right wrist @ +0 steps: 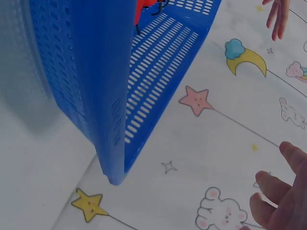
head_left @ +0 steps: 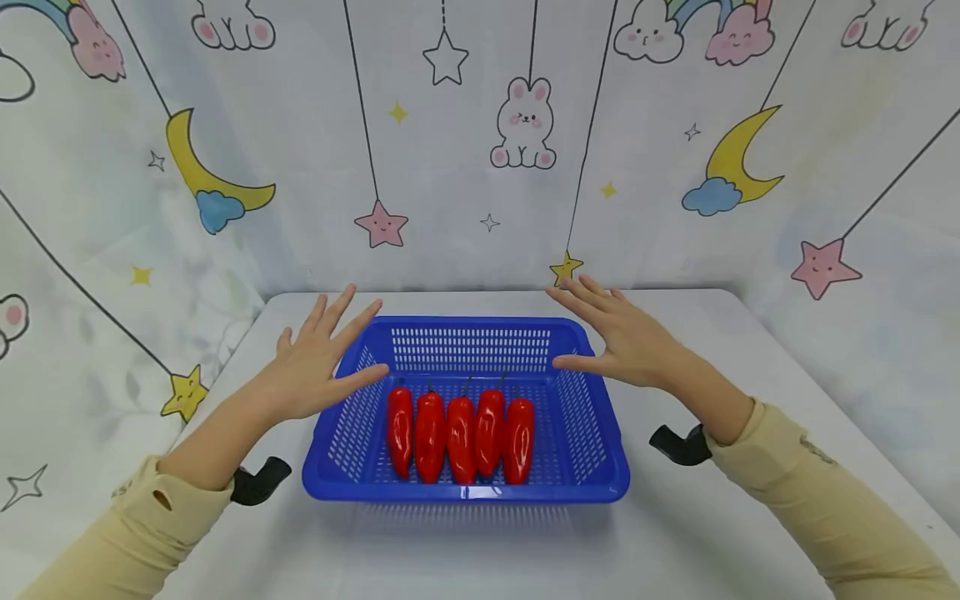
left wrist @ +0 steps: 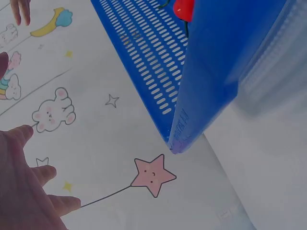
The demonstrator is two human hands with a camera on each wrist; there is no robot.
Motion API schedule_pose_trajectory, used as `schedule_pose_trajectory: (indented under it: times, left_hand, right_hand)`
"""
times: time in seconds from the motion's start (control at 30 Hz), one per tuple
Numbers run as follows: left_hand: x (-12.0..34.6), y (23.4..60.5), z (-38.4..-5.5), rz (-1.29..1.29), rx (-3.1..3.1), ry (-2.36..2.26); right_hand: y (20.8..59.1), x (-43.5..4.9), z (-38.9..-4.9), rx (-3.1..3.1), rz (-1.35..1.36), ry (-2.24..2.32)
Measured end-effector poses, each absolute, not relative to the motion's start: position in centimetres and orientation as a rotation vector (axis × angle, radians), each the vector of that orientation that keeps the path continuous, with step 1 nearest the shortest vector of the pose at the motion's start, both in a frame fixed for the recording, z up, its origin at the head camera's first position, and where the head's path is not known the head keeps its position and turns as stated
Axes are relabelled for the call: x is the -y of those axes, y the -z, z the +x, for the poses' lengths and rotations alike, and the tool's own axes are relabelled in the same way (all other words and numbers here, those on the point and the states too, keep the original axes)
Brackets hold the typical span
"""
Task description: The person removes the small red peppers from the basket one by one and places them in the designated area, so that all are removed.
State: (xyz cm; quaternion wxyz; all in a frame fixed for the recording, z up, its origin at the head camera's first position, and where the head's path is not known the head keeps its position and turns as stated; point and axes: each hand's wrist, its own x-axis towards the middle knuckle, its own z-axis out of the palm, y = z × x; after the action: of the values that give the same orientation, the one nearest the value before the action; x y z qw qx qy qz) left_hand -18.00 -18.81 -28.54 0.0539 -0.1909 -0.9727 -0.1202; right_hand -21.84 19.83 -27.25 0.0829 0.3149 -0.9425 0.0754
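Head view: a blue plastic basket (head_left: 375, 492) with slotted walls sits in the middle of a white counter (head_left: 675, 525). Inside it, 5 glossy red peppers (head_left: 461, 437) lie side by side in a row, in the near half, with their dark stems toward the far side. 2 bare hands reach in from the near side. The left hand (head_left: 311, 367) is over the basket's far left corner, the right hand (head_left: 626, 337) over its far right corner. In each, the grip is spread wide, fingers fanned and thumb apart, with nothing held. Both arms wear beige sleeves (head_left: 847, 508), with a black fitting at each wrist. Behind the counter hangs a pale backdrop (head_left: 465, 183) printed with moons, stars, clouds and rabbits.

Left wrist view: the left hand's fingers are stretched out and separated, apart from the basket. A small part of 1 pepper and its stem shows past the blue wall; the rest is hidden. The right hand's fingertips appear beyond.

Right wrist view: the right hand's fingers are also spaced apart and clear of the basket. The red patch behind the wall is probably peppers, mostly cut off. The left hand's fingers show in the distance.
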Motion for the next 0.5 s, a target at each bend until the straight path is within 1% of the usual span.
schedule_pose_trajectory:
  times: [0.27,0.5]
  left_hand:
    - [19.4,29.1,-17.5,-0.557,2.95,0.433]
    - [20.1,30.4,-17.3,-0.518,2.979,0.537]
  right_hand:
    - [27.5,-18.4,-22.2,2.811,0.993,-0.257]
    - [27.4,-17.3,-22.0,2.81,1.021,-0.269]
